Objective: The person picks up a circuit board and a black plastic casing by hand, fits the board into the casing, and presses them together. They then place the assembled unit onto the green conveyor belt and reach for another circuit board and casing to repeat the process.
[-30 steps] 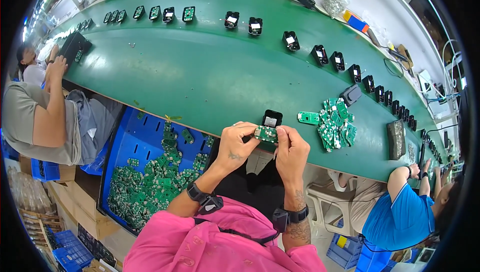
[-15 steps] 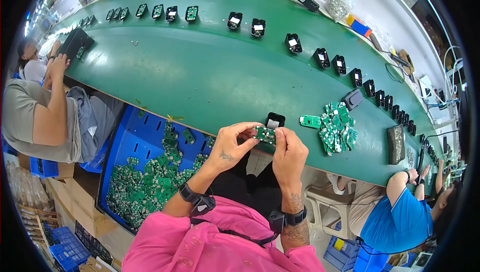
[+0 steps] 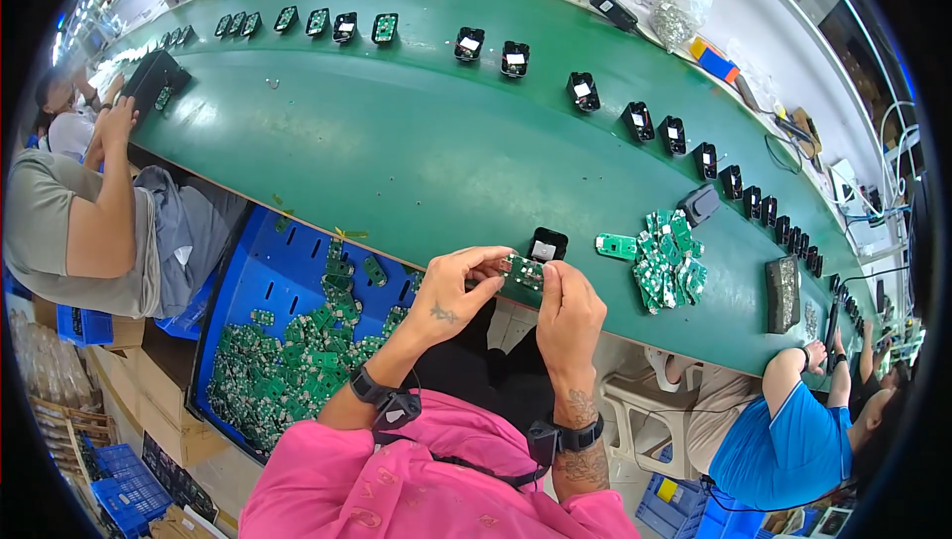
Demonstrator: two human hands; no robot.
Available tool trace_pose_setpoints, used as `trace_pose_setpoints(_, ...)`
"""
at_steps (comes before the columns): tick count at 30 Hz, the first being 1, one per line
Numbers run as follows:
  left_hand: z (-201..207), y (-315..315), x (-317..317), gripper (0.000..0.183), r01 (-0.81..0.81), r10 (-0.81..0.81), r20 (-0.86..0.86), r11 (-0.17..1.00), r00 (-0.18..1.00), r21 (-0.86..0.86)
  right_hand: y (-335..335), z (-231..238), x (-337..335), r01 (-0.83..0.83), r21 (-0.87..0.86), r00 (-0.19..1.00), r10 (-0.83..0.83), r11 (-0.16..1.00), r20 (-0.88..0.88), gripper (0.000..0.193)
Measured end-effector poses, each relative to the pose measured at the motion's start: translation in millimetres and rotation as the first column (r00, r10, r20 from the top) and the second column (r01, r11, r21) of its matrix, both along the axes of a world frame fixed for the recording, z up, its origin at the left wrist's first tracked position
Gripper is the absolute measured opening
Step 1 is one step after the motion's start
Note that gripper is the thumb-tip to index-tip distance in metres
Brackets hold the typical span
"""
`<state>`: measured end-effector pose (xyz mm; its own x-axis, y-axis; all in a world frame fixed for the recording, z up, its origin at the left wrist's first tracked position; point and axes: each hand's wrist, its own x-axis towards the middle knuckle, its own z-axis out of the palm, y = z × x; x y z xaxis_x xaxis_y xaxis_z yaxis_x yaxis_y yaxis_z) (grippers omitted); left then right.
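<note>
Between my two hands, at the near edge of the green table, is a small green circuit board (image 3: pixel 525 271). My left hand (image 3: pixel 458 293) pinches its left end with thumb and fingers. At its right end, my right hand (image 3: pixel 569 313) closes on it with thumb and fingertips. Just behind the board stands a black plastic housing (image 3: pixel 546 242) with a white piece inside, partly hidden by the board and my fingers. Right of my hands lies a heap of green circuit boards (image 3: pixel 666 266), with one board (image 3: pixel 616 245) at its left side.
A blue bin (image 3: pixel 260 286) piled with circuit boards (image 3: pixel 288 370) is at my lower left. Black housings (image 3: pixel 583 92) form a curved row along the table's far side. A dark block (image 3: pixel 782 295) stands at the right. Co-workers sit at left (image 3: pixel 89 232) and right (image 3: pixel 793 430).
My hands have hardly moved and still hold the circuit board, which has tilted slightly. The view has shifted a little.
</note>
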<state>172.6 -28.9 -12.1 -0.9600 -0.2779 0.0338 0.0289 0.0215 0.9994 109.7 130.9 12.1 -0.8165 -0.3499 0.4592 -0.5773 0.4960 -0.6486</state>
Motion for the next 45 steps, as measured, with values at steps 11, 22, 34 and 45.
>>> trace_pose_setpoints(11,10.8,-7.0,-39.0,0.062,0.331,-0.334,-0.032,0.941,0.942,-0.065,3.1,-21.1,-20.8,0.114,-0.008,0.993,-0.114,0.993,-0.015,0.020)
trace_pose_setpoints(22,31.9,17.7,-22.3,0.050,0.281,-0.364,0.132,0.863,0.922,0.419,16.5,-8.2,-10.2,0.058,-0.167,0.998,-0.051,0.984,0.048,0.014)
trace_pose_setpoints(34,68.8,43.0,6.9,0.049,0.280,-0.281,0.035,0.960,0.959,0.022,38.5,37.7,13.6,-0.162,-0.199,0.980,0.133,0.967,-0.148,0.013)
trace_pose_setpoints(45,81.8,82.7,35.3,0.052,-0.070,-0.001,-0.290,0.969,0.957,-0.235,42.5,50.8,55.8,-0.014,-0.495,0.990,0.080,0.869,0.113,0.009)
